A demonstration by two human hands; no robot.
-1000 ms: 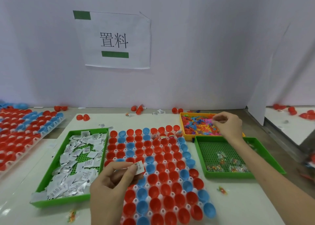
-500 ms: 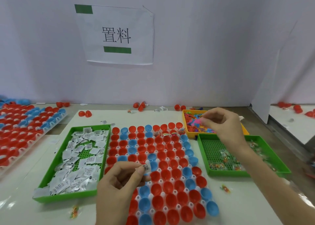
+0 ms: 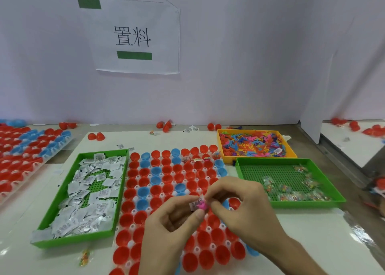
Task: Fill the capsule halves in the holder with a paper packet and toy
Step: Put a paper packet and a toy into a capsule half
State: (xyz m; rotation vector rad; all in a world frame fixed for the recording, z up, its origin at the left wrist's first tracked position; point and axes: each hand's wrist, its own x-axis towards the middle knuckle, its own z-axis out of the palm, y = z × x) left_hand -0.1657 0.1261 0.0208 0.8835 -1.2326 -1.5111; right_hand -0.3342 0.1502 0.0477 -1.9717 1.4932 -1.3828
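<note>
from my head camera: my left hand [image 3: 166, 226] and right hand [image 3: 243, 210] meet above the near middle of the holder [image 3: 149, 197], over its red and blue capsule halves [image 3: 166, 178]. my left thumb and forefinger pinch a small paper packet [image 3: 194, 202]. my right fingertips pinch a pink toy [image 3: 202, 206] that touches the packet (both held up over the cups, in none of them). the green tray [image 3: 62, 193] of packets lies left of the holder, and the orange tray [image 3: 218, 147] of toys sits at its far right.
</note>
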